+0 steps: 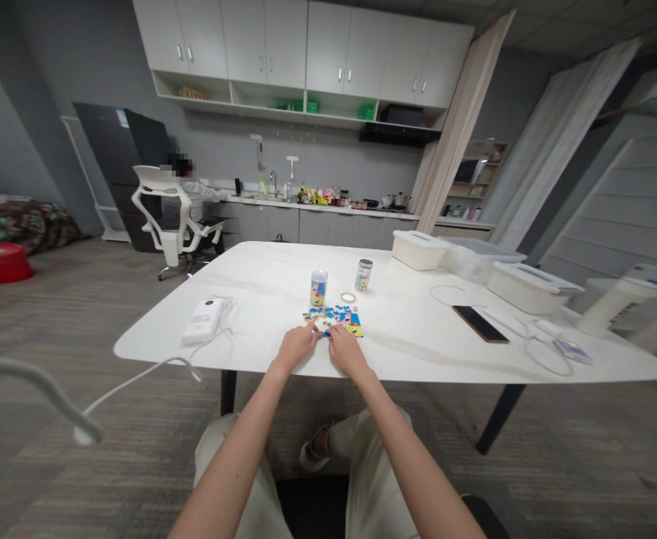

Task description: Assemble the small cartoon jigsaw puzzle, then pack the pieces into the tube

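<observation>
A partly joined jigsaw puzzle (353, 323) in blue, yellow and pink lies near the table's front edge, with loose puzzle pieces (328, 311) scattered behind and left of it. My left hand (298, 347) rests on the table at the puzzle's near left, its fingers pinched on a small puzzle piece. Close beside it, my right hand (346, 349) pinches a bluish puzzle piece; the fingertips nearly meet, and the pieces are partly hidden. Just behind the pieces stands an open-looking printed can (318, 290). A round lid (348, 297) lies flat to its right.
A second can (363, 275) stands farther back. On the right are lidded white boxes (418, 251), a dark phone (479, 323), cables and a white bottle (617, 305). A white device box (203, 320) with a cord lies left. Another person (196, 196) sits by the kitchen counter.
</observation>
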### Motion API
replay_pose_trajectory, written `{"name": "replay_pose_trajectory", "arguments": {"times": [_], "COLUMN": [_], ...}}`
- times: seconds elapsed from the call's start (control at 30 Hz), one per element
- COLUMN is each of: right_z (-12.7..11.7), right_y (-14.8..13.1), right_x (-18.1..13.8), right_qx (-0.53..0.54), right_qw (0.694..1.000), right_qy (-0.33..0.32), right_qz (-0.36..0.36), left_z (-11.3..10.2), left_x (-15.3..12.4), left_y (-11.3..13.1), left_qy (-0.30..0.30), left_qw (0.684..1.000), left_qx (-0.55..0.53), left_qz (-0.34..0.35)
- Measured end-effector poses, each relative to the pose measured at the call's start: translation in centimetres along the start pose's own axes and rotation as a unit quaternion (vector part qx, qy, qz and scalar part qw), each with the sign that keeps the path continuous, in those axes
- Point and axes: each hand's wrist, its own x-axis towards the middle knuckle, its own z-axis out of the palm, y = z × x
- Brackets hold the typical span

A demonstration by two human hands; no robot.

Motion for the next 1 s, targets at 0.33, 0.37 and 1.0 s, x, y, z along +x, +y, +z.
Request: {"name": "replay_pose_trajectory", "arguments": {"times": [0.33,0.37,1.0], "right_z": [1.0,1.0,0.5], "right_y": [0.4,0.5,-0.1], "right_x": [0.2,0.1,-0.1], "right_qx": [0.001,-0.001,-0.025], "right_qw": [1.000,1.000,1.000], "right_qy": [0.026,0.029,0.000], "right_qz": [-0.004,-0.008,0.000], "left_z": [0.7,0.7,0.2], "left_x": [-0.1,-0.1,-0.4], "left_y": [0.5,0.5,1.5], "left_qy": [0.037,0.038,-0.008], "left_qw": [0.995,0.995,0.982], "left_qx": [0.090,0.087,0.169], "left_qz": [0.013,0.011,0.083]}}
